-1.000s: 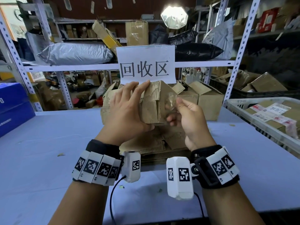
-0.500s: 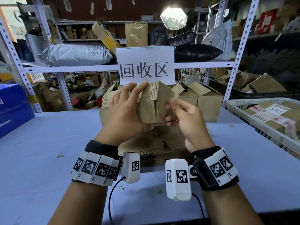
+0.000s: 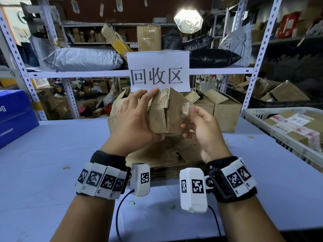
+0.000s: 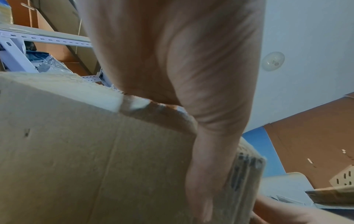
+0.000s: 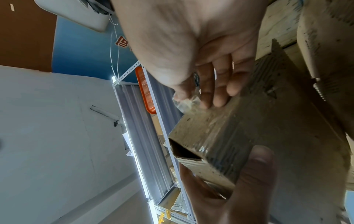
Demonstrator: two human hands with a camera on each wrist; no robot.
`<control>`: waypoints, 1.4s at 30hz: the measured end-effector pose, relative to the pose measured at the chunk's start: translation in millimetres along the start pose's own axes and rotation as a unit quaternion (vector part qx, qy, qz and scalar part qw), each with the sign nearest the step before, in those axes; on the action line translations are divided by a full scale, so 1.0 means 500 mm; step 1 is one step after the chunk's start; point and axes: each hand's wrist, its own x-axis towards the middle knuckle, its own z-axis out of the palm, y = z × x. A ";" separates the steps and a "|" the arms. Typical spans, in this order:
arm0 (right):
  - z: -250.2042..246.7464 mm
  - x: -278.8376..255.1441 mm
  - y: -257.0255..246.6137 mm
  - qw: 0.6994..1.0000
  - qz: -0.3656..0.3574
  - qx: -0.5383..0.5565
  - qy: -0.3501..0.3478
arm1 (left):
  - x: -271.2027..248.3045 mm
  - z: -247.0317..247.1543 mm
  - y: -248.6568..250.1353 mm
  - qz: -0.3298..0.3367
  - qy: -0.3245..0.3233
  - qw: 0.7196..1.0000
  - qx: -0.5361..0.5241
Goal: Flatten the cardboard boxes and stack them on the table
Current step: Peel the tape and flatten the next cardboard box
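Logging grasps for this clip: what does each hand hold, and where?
Left hand grips the small cardboard box around its left side. Right hand pinches the clear tape strip at the box's right edge.

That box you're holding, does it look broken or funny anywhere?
Yes. The box in the left hand has a ragged top flap with its outer paper torn off, showing the ridges. The right hand pinches a crinkled strip of clear tape at the box's right edge.

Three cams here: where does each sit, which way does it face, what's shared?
Head: on the head, facing forward-down at the table; both forearms, left hand, right hand.
Left wrist: under the left hand, facing up along the held box.
Right wrist: under the right hand, toward the tape.
Shared: the box, all three.
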 end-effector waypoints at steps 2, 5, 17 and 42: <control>-0.001 0.004 0.004 1.000 0.009 -0.013 0.010 | 0.000 -0.001 0.001 0.005 -0.008 1.000 0.000; -0.002 0.008 0.007 1.000 0.021 -0.004 0.017 | 0.000 -0.001 0.002 0.011 -0.012 1.000 -0.004; -0.018 0.008 0.013 0.999 -0.026 -0.025 -0.016 | 0.002 -0.005 -0.001 -0.011 0.009 1.000 -0.010; -0.287 0.247 0.029 0.708 0.143 -0.691 -0.035 | 0.002 0.011 -0.020 0.015 0.019 1.000 0.010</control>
